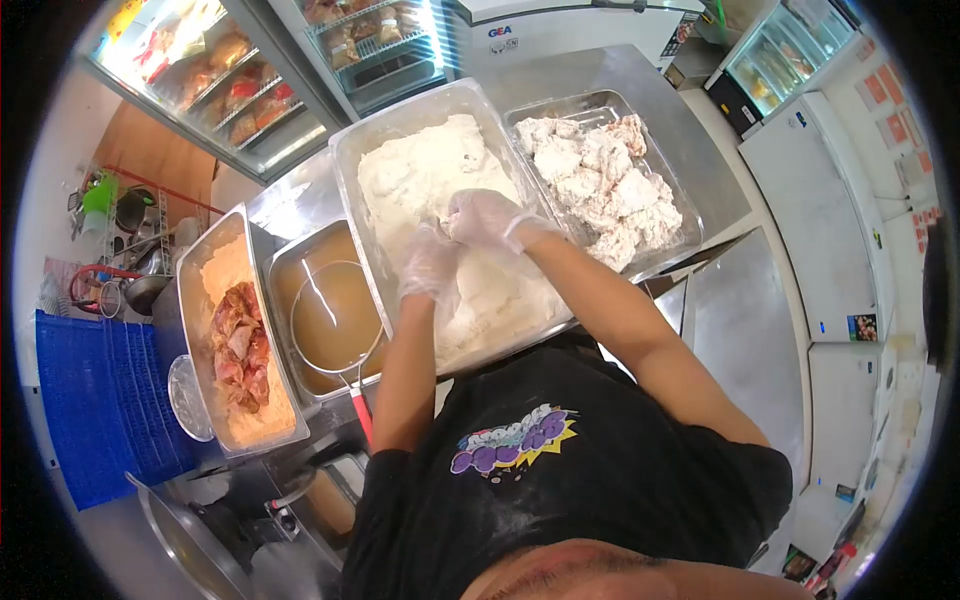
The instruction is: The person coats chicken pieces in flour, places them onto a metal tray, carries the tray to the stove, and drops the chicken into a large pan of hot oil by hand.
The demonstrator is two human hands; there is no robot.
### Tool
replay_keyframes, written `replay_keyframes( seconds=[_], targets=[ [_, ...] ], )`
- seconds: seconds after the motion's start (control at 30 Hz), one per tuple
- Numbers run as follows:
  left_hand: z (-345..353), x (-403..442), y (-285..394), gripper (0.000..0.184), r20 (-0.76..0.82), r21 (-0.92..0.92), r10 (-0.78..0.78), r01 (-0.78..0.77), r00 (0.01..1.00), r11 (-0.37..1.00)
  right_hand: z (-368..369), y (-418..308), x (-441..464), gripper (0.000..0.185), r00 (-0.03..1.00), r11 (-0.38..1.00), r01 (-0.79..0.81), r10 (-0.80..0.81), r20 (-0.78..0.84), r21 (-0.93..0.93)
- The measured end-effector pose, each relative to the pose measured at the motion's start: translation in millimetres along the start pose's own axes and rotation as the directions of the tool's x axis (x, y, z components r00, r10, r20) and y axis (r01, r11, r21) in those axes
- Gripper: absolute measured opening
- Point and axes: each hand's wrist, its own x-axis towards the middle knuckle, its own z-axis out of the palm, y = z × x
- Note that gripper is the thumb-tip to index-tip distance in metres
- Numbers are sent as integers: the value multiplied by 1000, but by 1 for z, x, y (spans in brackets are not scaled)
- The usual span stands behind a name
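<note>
Both my hands, in clear plastic gloves, are together over a large steel pan (pixel 352 165) full of white flour (pixel 425 170). My left hand (pixel 430 262) has its fingers curled in near the middle of the flour. Touching it, my right hand (pixel 488 218) is closed in a fist. Between them shows a small whitish, floury bit; what they grip is mostly hidden. To the right, a shallow metal tray (pixel 690 228) carries a heap of flour-coated meat pieces (pixel 605 180).
Left of the flour stands a pan of cloudy brown liquid (pixel 325 300), with a red-handled wire strainer (pixel 360 395) in it. Farther left, raw marinated meat (pixel 240 350) lies on orange-tinted powder in a deep pan (pixel 292 425). Glass-door fridges (pixel 300 130) stand beyond the counter.
</note>
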Motion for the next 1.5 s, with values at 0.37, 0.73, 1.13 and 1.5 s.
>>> replay_keyframes(
  seconds=[0.37, 0.73, 1.13, 1.5],
  targets=[
    [-111, 67, 99, 24, -264, -37, 310, -331, 913, 943, -201, 69, -39, 37, 942, 982, -117, 157, -297, 148],
    [8, 121, 193, 47, 164, 72, 745, -761, 647, 645, -261, 74, -93, 41, 833, 911, -129, 314, -455, 392],
    [9, 148, -86, 32, 203, 697, 193, -280, 960, 659, -22, 50, 146, 16, 915, 699, 239, -395, -85, -674],
    [-37, 113, -11, 31, 214, 607, -22, -115, 977, 787, 43, 87, 155, 23, 962, 482, 174, -270, 43, -859]
  ],
)
